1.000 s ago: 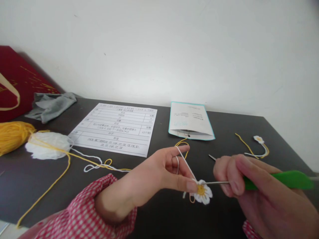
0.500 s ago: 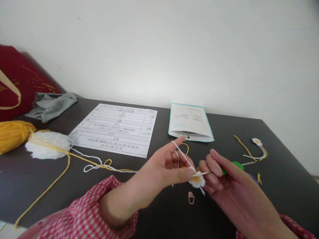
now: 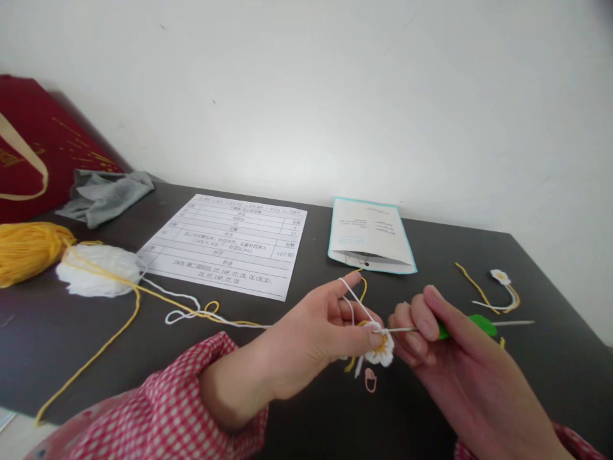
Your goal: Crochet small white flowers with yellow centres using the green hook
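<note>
My left hand [image 3: 330,326] pinches a small crocheted flower [image 3: 380,351], white petals around a yellow centre, between thumb and fingers. White yarn [image 3: 357,296] runs taut from the raised left index finger down to the flower's top edge. In my right hand [image 3: 431,332] is a crochet hook [image 3: 467,326] with a green grip, held sideways. Its metal tip reaches the flower's upper edge beside my left thumb; whether a loop sits on it is too small to tell. Short yarn tails hang below the flower. Close under it lies a pink stitch marker [image 3: 370,381].
White yarn ball [image 3: 100,271] and yellow yarn skein [image 3: 31,252] lie at left, their strands crossing the dark table. Behind are a printed sheet [image 3: 230,246], a white pouch [image 3: 371,233], grey cloth [image 3: 108,195] and a red bag [image 3: 36,140]. Another small flower [image 3: 500,276] is at right.
The hook has turned, its tip now level at the flower's edge and its back end further right. The flower has tilted, with its tails now at lower left. The view has shifted slightly.
</note>
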Demonstrator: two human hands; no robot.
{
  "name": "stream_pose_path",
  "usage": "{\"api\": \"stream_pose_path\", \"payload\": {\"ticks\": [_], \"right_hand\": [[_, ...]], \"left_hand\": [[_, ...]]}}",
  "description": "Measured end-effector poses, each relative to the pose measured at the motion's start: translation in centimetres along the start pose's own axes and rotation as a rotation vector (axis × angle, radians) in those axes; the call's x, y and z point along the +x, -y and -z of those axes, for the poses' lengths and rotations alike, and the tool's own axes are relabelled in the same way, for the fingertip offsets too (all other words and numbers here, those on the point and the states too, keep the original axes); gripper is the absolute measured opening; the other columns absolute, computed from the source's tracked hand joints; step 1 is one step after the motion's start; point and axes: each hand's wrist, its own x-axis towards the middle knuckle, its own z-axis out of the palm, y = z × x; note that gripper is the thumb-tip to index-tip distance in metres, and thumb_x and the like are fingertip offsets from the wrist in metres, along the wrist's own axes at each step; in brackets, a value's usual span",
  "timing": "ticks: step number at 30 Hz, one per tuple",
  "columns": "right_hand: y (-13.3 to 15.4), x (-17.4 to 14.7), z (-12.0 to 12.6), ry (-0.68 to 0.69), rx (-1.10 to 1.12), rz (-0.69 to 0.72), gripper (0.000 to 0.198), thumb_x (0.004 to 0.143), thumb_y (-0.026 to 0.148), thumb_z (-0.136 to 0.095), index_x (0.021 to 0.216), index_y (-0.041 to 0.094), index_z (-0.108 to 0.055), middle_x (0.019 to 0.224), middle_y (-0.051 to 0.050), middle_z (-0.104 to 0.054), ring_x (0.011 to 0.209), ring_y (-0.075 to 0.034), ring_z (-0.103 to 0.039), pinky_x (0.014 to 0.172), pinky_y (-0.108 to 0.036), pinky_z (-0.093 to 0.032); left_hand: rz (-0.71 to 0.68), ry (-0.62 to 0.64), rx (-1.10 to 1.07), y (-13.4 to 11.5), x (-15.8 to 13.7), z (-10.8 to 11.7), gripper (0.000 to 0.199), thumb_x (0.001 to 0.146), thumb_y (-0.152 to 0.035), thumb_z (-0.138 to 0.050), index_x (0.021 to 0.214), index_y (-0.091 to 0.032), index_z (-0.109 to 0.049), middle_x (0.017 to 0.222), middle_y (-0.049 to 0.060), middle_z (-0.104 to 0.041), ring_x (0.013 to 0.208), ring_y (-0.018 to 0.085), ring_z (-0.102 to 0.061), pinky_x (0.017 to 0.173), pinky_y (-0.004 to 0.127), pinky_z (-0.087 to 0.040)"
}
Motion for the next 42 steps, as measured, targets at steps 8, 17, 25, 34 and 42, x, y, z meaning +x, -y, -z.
{"api": "stream_pose_path", "payload": {"ticks": [8, 17, 25, 34, 42], "right_hand": [[0.8, -0.4, -0.1, 0.055, -0.211, 0.154, 0.043, 0.086, 0.044, -0.067, 0.050, 0.022, -0.060, 0.049, 0.002, -0.051, 0.049, -0.013, -0.042, 0.048, -0.028, -0.039], [1.4, -0.8, 0.6, 0.137, -0.432, 0.423, 0.045, 0.094, 0.042, -0.058, 0.054, 0.023, -0.065, 0.048, 0.001, -0.052, 0.051, -0.014, -0.048, 0.048, -0.028, -0.040], [1.8, -1.8, 1.6, 0.287, -0.633, 0.505, 0.048, 0.099, 0.042, -0.048, 0.057, 0.022, -0.059, 0.054, 0.000, -0.055, 0.051, -0.014, -0.049, 0.048, -0.029, -0.038], [1.5, -1.5, 1.3, 0.281, -0.537, 0.441, 0.047, 0.097, 0.043, -0.052, 0.056, 0.022, -0.062, 0.052, 0.001, -0.055, 0.051, -0.014, -0.050, 0.048, -0.029, -0.040], [0.9, -0.9, 0.5, 0.119, -0.360, 0.323, 0.046, 0.094, 0.041, -0.056, 0.053, 0.023, -0.064, 0.048, 0.001, -0.050, 0.049, -0.015, -0.046, 0.047, -0.031, -0.038]], "left_hand": [[0.135, 0.127, -0.082, -0.4, 0.0, 1.0, 0.096, 0.067, -0.002, -0.079, 0.146, -0.003, -0.026, 0.074, 0.000, -0.071, 0.063, 0.011, -0.064, 0.066, 0.025, -0.046], [0.253, 0.137, -0.039, -0.4, 0.0, 1.2, 0.094, 0.062, -0.004, -0.081, 0.143, -0.004, -0.032, 0.075, 0.001, -0.072, 0.065, 0.012, -0.064, 0.068, 0.026, -0.044], [0.338, 0.209, -0.026, -0.6, 0.1, 1.3, 0.079, 0.061, -0.005, -0.083, 0.129, -0.004, -0.044, 0.072, 0.001, -0.072, 0.062, 0.010, -0.063, 0.067, 0.026, -0.043], [0.314, 0.207, -0.014, -0.4, 0.1, 1.2, 0.076, 0.061, -0.001, -0.076, 0.129, -0.006, -0.044, 0.071, -0.002, -0.072, 0.059, 0.009, -0.061, 0.065, 0.026, -0.041], [0.167, 0.122, 0.010, -0.5, -0.1, 1.0, 0.076, 0.059, -0.011, -0.084, 0.128, -0.010, -0.051, 0.071, -0.002, -0.069, 0.064, 0.011, -0.059, 0.069, 0.029, -0.038]]}}
